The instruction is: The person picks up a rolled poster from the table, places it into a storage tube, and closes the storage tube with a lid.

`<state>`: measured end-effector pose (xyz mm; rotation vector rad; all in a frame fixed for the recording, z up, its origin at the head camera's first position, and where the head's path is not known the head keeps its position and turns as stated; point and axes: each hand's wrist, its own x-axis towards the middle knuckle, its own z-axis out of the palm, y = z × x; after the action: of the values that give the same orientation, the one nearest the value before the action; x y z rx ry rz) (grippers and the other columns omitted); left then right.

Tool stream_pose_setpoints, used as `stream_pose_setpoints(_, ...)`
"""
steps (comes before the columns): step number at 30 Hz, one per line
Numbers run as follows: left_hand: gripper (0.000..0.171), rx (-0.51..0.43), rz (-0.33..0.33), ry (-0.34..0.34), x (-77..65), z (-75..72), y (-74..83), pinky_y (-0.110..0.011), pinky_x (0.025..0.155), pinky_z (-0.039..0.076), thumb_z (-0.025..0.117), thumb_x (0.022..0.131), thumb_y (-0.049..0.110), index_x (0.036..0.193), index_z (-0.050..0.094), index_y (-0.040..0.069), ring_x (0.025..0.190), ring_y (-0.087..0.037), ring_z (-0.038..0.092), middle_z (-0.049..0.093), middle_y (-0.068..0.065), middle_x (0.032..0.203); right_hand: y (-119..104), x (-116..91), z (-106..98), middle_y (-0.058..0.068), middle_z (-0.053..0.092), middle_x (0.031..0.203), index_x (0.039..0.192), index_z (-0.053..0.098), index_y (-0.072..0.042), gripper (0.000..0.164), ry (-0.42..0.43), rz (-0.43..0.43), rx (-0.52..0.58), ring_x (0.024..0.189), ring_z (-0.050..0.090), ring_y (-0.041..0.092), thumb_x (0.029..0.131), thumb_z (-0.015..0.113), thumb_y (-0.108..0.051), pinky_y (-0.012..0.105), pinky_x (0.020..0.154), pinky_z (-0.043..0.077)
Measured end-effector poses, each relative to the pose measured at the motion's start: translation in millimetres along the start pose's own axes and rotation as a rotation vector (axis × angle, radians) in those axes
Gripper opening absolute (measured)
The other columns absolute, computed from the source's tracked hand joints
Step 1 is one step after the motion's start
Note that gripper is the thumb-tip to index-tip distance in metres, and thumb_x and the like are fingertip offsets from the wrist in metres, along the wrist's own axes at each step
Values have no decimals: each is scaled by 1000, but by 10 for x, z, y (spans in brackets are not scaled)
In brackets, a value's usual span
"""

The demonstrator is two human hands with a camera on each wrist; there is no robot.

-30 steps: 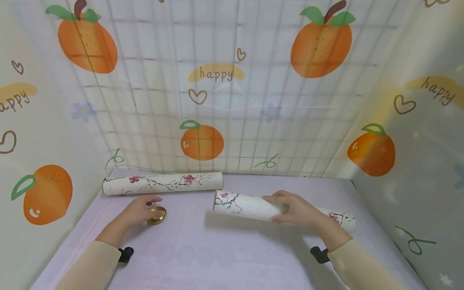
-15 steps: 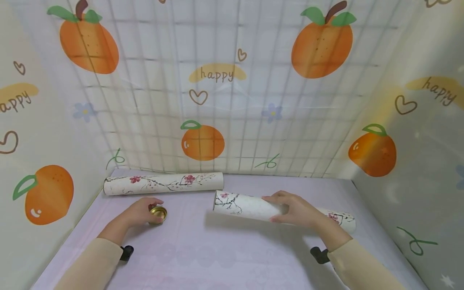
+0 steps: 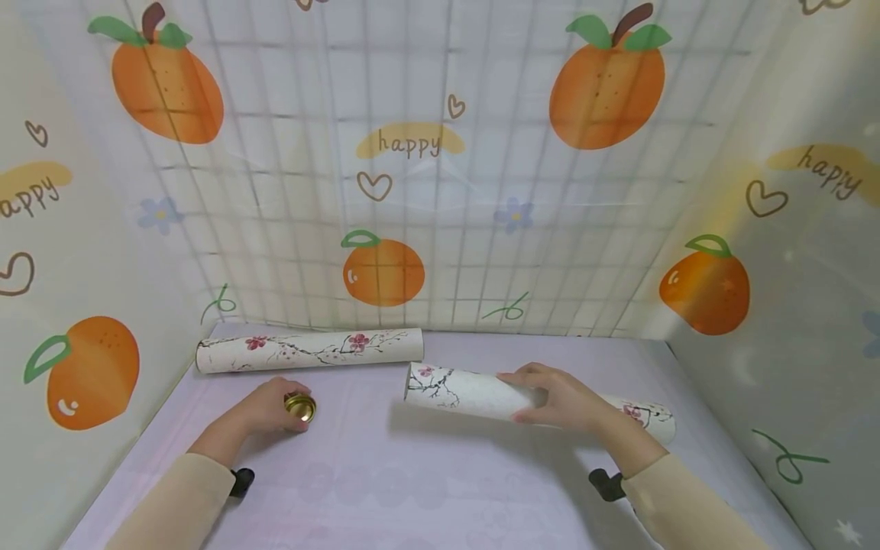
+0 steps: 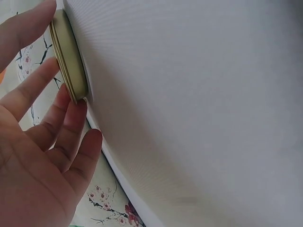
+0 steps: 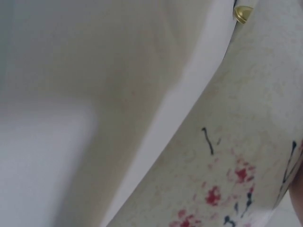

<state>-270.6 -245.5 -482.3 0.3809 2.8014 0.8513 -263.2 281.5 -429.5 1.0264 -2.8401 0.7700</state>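
Note:
My left hand (image 3: pixel 268 405) pinches a small round gold tin or lid (image 3: pixel 301 408) between thumb and fingers, its hollow side facing up toward the head camera. In the left wrist view the fingertips lie along the gold rim (image 4: pixel 68 56), close over the table. My right hand (image 3: pixel 567 397) grips the middle of a roll of white paper (image 3: pixel 467 388) printed with plum-blossom branches. Its left end is tilted up a little, and a shadow falls on the table below. The right wrist view shows mostly the roll's printed side (image 5: pixel 227 142).
A second blossom-printed roll (image 3: pixel 309 351) lies along the back of the pale lilac tabletop (image 3: pixel 385 489), behind my left hand. A curtain (image 3: pixel 440 206) with orange prints encloses the table at the back and both sides, a wire grid showing behind it.
The left thumb has slid from over the gold piece to its near edge, and the fingers have drawn in round its rim. The right hand and its roll stay in place.

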Motion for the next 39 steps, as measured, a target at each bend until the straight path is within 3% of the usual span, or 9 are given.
stream_pose_setpoints(7,56,16,19,7,-38,-9,41,-57,99,46,91,72,19,121,69,3,114,-35,57,66,-13,119,33,-4,23,-6,62,120,141,60,-25,67,3,-21,-5,108,60,16,80,85,-39,39,90,53)
stream_pose_setpoints(13,58,-33,8,23,-33,2,46,-51,95,49,89,73,21,124,67,2,109,-30,59,67,-13,117,40,-11,33,-7,63,118,139,62,-24,65,19,-36,-1,106,60,15,80,85,-37,36,88,53)
stream_pose_setpoints(22,56,-122,-13,85,10,58,40,-33,70,54,87,76,27,124,66,9,92,-20,60,65,-5,105,18,-8,12,-9,61,121,141,60,-29,68,-2,0,0,109,59,14,78,86,-38,38,91,52)
stream_pose_setpoints(32,53,-129,51,165,-23,58,287,-35,77,50,83,81,40,125,65,15,96,-19,57,63,-2,110,8,-6,9,-8,61,120,140,61,-29,68,1,8,8,108,59,15,78,86,-37,39,90,52)
stream_pose_setpoints(39,57,-167,124,183,-52,70,485,-43,89,51,82,81,46,128,62,21,105,-21,58,60,2,116,17,-7,20,-5,63,118,139,62,-25,66,23,-21,-11,106,60,17,79,86,-37,38,87,53)
